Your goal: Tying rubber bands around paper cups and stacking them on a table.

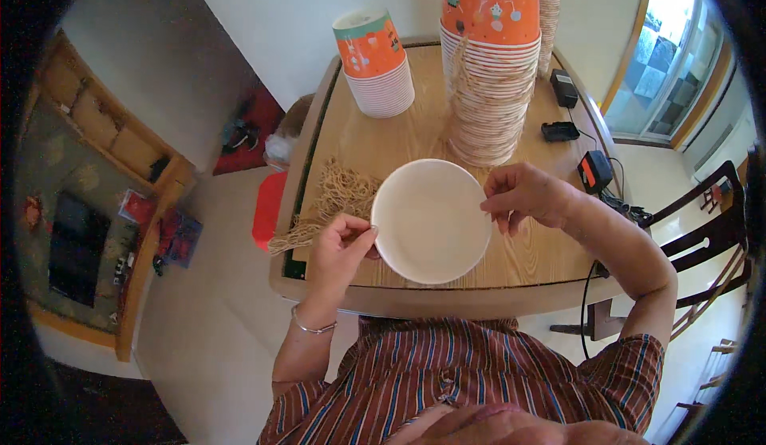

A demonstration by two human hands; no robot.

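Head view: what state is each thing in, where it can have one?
Paper bucket, open, empty inside
Left hand, fingers gripping bucket's rim
Right hand, fingers at bucket's rim, grip unclear
Short bucket stack, nested, upside down
Tall bucket stack, nested, upside down
Twine, loosely heaped
Television screen, dark

And the wood-grain surface (546, 260) is carrying plenty: tan cord (345, 188) is heaping at the left, a short stack of upturned tubs (381, 74) is standing farther back, a tall stack (491, 94) is towering to its right, a narrower stack (550, 26) is rising behind, and a black adapter (564, 87), black tray (560, 131) and orange-and-black box (594, 170) are lining the right.
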